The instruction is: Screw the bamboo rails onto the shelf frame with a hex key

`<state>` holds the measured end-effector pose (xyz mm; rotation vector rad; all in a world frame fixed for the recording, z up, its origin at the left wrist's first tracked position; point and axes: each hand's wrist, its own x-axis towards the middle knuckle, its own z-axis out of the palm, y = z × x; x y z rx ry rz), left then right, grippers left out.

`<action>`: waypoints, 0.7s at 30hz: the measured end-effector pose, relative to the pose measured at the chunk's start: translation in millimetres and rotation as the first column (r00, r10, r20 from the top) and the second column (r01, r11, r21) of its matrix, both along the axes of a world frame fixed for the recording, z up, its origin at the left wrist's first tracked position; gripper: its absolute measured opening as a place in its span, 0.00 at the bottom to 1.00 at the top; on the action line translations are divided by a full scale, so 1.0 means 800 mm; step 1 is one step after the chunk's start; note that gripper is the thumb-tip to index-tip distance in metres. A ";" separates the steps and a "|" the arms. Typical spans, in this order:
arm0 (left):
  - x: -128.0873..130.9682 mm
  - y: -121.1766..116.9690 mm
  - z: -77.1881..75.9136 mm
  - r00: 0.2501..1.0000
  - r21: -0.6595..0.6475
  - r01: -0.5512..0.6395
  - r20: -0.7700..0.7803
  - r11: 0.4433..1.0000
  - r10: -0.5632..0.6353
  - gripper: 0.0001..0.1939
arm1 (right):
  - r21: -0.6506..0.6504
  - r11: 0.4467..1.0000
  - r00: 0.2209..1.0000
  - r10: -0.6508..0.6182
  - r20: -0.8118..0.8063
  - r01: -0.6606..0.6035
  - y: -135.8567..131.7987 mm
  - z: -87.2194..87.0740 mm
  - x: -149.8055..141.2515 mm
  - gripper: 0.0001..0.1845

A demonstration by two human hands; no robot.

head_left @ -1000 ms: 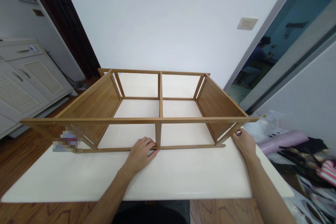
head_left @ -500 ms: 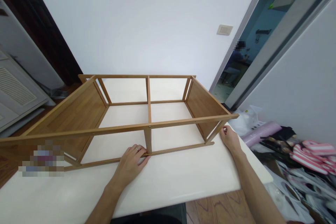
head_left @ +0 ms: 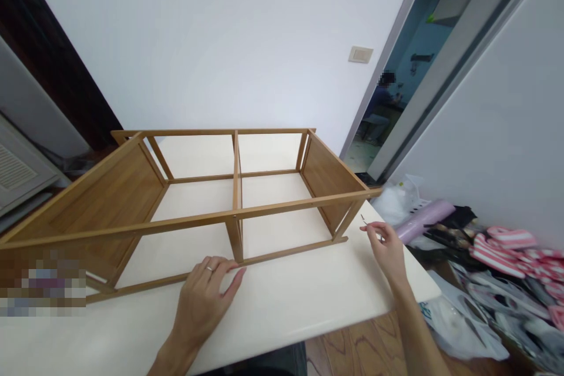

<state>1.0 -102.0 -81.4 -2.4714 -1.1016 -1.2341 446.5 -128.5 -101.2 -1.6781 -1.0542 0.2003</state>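
A wooden shelf frame point(head_left: 282, 209) with slatless open bays and two solid end panels lies on a white table point(head_left: 282, 317). My left hand point(head_left: 206, 294) rests at its near lower rail, beside the foot of the middle post point(head_left: 235, 239). Its thumb is spread from the fingers, and it grips nothing. Off the frame's right near corner, above the table, my right hand point(head_left: 388, 247) pinches a small, thin metal piece point(head_left: 363, 220). One slender tip sticks out to the left; the fingers cover most of the rest, so its exact kind is unclear.
A white wall point(head_left: 229, 41) stands behind the table. Bags, a purple roll point(head_left: 425, 220) and pink-striped cloth point(head_left: 500, 252) are heaped on the right. A person point(head_left: 379, 103) sits beyond the doorway. A pixelated patch covers the lower left.
My right hand has lifted slightly from the table by the frame's corner, and the thin metal piece now shows. My left thumb has come away from the post's foot. The view has shifted right.
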 end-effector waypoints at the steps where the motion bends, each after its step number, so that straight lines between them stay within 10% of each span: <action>1: 0.012 -0.008 0.016 0.999 0.030 0.052 0.013 0.998 -0.052 0.03 | 0.021 1.000 1.000 0.022 -0.014 -0.022 -0.008 0.008 -0.008 0.27; 6: 0.098 -0.013 0.112 0.932 0.185 0.362 -0.032 0.914 -0.362 0.03 | 0.125 0.990 0.995 0.073 -0.068 -0.064 -0.028 0.057 -0.044 0.27; 10: 0.186 0.026 0.172 0.929 0.159 0.365 -0.123 0.917 -0.348 0.07 | 0.215 0.975 0.994 0.084 -0.075 -0.066 -0.028 0.090 -0.065 0.22; 15: 0.259 0.057 0.192 0.926 -0.036 0.203 -0.319 0.978 -0.204 0.10 | 0.371 0.928 0.996 0.060 -0.069 -0.031 -0.015 0.110 -0.072 0.18; 21: 0.261 0.054 0.198 0.866 -0.152 0.094 -0.474 0.984 -0.156 0.10 | 0.433 0.889 0.969 0.216 -0.117 -0.146 0.011 0.123 -0.060 0.18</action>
